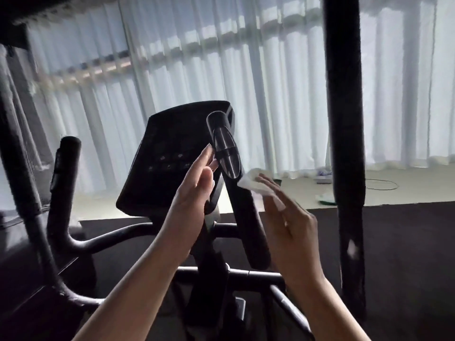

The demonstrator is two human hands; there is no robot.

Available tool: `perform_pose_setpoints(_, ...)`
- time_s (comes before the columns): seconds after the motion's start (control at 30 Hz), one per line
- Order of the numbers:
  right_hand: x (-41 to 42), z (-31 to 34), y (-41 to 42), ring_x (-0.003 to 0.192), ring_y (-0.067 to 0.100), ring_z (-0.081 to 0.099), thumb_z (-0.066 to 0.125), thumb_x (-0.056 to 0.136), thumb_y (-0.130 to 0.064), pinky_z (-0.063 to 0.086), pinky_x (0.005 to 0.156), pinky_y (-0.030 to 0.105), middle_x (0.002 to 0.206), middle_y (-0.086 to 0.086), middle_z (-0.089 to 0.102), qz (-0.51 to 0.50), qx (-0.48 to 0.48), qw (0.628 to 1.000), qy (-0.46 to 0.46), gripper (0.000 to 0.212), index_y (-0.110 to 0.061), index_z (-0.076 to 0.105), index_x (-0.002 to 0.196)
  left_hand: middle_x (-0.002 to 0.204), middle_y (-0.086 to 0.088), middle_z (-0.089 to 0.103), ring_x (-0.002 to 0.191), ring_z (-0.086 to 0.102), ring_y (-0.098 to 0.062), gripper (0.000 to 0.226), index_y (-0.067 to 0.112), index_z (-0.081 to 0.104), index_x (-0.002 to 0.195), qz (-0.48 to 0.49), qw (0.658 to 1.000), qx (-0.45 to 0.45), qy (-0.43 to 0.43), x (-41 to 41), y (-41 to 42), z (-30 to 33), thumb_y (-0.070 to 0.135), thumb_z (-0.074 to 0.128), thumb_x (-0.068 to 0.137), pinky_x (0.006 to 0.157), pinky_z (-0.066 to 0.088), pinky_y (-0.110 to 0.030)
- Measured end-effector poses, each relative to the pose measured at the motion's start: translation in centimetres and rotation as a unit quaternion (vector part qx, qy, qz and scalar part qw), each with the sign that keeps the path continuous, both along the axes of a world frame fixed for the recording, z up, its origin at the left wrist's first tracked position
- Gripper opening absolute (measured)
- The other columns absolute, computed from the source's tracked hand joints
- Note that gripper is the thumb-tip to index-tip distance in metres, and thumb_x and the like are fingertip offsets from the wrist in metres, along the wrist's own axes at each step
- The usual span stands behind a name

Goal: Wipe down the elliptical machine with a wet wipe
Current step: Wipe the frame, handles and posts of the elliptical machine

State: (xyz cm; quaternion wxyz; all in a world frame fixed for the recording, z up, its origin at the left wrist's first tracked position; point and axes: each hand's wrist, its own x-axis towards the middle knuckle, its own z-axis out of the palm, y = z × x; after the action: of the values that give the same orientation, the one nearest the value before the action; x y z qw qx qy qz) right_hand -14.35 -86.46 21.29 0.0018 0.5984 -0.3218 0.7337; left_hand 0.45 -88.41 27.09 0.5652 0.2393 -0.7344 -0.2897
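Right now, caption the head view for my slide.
Right hand presses a wet wipe against the elliptical's inner handlebar; left hand steadies it.

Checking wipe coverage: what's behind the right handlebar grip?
The white wet wipe sits behind the handlebar grip, pressed by the right hand. The grip covers the wipe's contact edge; the left hand stays in front.

Elliptical frame and console black, handlebar sensor plate glossy dark grey. Wipe white. Curtains across upper frame pale white, vertical folds. Floor mat at right dark.
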Motion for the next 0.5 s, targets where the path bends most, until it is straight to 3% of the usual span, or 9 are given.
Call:
perform_pose_setpoints(0.13,-0.3,8.4,-3.9,0.122,0.007,0.055,0.046,0.101,-0.020,0.043,0.099,0.013,0.136,-0.002,0.058,0.030,-0.012,0.999,-0.018,0.033,-0.015,0.061,0.130,0.141,0.019,0.052,0.131,0.046,0.002,0.047,0.036,0.043,0.138,-0.029,0.998,0.035,0.053,-0.9,1.1,1.0,0.043,0.044,0.092,0.110,0.039,-0.035)
perform_pose_setpoints(0.23,-0.3,11.3,-6.1,0.110,0.007,0.059,0.044,0.101,-0.007,0.044,0.091,0.013,0.127,-0.004,0.062,0.085,0.018,0.996,0.033,0.034,-0.014,0.058,0.132,0.137,0.018,0.057,0.130,0.048,0.000,0.040,0.035,0.046,0.135,-0.035,0.996,0.054,0.062,-1.2,1.8,1.2,0.042,0.045,0.095,0.105,0.042,-0.037)
perform_pose_setpoints(0.3,-0.1,9.9,-6.1,0.102,0.003,0.061,0.042,0.099,-0.002,0.045,0.088,0.012,0.119,-0.007,0.063,0.128,0.019,0.990,0.058,0.038,-0.014,0.058,0.132,0.136,0.020,0.057,0.130,0.048,0.001,0.043,0.035,0.049,0.133,-0.029,0.996,0.059,0.055,-1.5,2.0,1.2,0.040,0.042,0.090,0.104,0.046,-0.035)
perform_pose_setpoints(0.4,-0.6,5.2,-5.0,0.125,0.003,0.052,0.040,0.094,0.002,0.040,0.102,0.013,0.135,-0.006,0.056,0.142,-0.040,0.987,0.068,0.041,-0.009,0.059,0.130,0.139,0.018,0.055,0.132,0.046,0.001,0.044,0.030,0.048,0.138,-0.019,0.997,0.053,0.044,-1.8,2.0,1.0,0.040,0.046,0.096,0.105,0.044,-0.025)
perform_pose_setpoints(0.5,-0.7,-0.5,-3.2,0.132,0.006,0.046,0.035,0.087,0.004,0.038,0.107,0.019,0.141,-0.001,0.053,0.117,-0.054,0.990,0.064,0.050,-0.006,0.058,0.130,0.150,0.017,0.043,0.138,0.037,0.000,0.058,0.030,0.038,0.146,-0.007,0.998,0.049,0.027,-2.1,2.2,0.7,0.045,0.041,0.091,0.110,0.038,-0.026)
